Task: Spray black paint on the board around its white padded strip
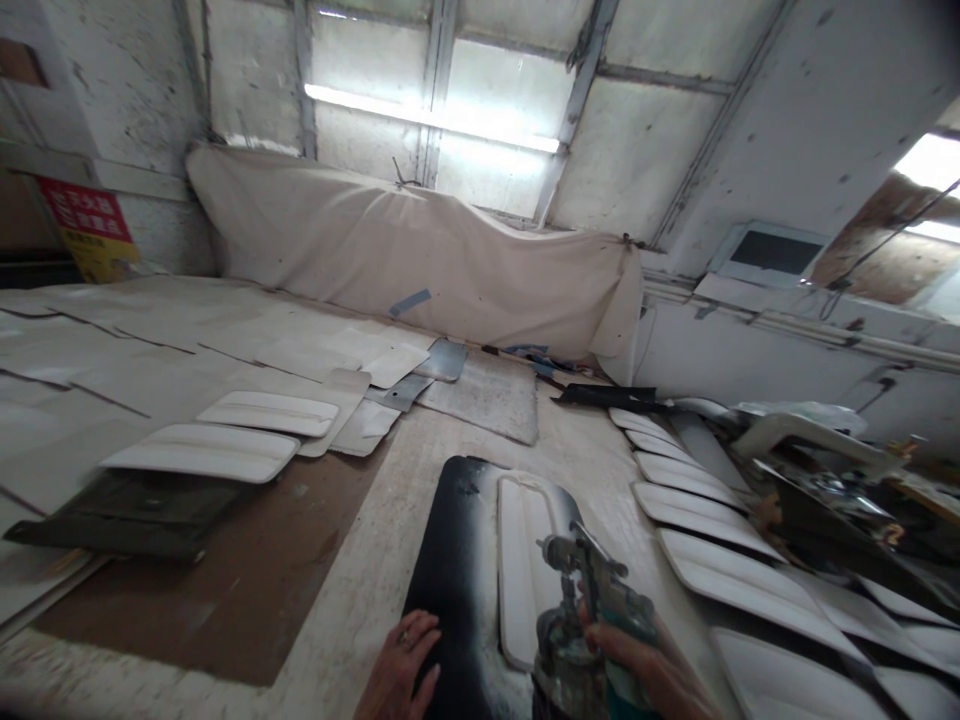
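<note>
My right hand [645, 670] is wrapped round the handle of a metal spray gun [581, 610] with its cup below, low in the view. The gun's nozzle hangs over a white panel [521, 560] lying on a black board [457, 560]. My left hand [401, 670] rests flat on the board's near left edge, fingers stretched out, holding nothing.
A row of white panels [712, 520] runs along the right. Two more white panels [225, 440] lie at the left on dark supports [127, 515]. A beige cloth [420, 250] hangs on the back wall. Brown floor board [247, 570] lies left. Clutter [847, 500] crowds the far right.
</note>
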Tool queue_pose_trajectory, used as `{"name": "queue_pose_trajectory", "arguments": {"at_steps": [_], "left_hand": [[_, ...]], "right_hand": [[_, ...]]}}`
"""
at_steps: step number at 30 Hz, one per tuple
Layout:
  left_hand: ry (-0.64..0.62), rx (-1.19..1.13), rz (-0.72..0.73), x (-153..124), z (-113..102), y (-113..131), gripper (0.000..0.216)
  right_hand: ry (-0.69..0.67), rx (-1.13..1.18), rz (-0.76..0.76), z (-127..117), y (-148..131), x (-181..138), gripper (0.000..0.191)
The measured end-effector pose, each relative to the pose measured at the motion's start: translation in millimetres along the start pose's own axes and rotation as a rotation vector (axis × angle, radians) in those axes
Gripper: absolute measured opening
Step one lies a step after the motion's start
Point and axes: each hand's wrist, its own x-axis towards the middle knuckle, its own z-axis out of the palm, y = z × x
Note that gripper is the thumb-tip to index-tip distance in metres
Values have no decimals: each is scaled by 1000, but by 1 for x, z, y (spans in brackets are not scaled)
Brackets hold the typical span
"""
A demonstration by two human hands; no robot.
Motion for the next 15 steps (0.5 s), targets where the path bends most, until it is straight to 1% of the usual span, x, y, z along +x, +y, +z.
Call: {"name": "queue_pose_trajectory", "arguments": {"at_steps": [2,7,12,15], "left_hand": [[5,-3,-7,0,-1,2,32],[-3,-46,-40,2,-6,7,30],[-28,-82,-70,2,-7,9,30],[-21,-100,-74,3,-8,10,30]], "right_hand": [[-7,-3,-4,-1,1,-6,56],[-10,-17,10,0,5,-17,48],[-12,-25,-27,1,9,-27,45],[-5,-28,5,1,8,-34,42]]}}
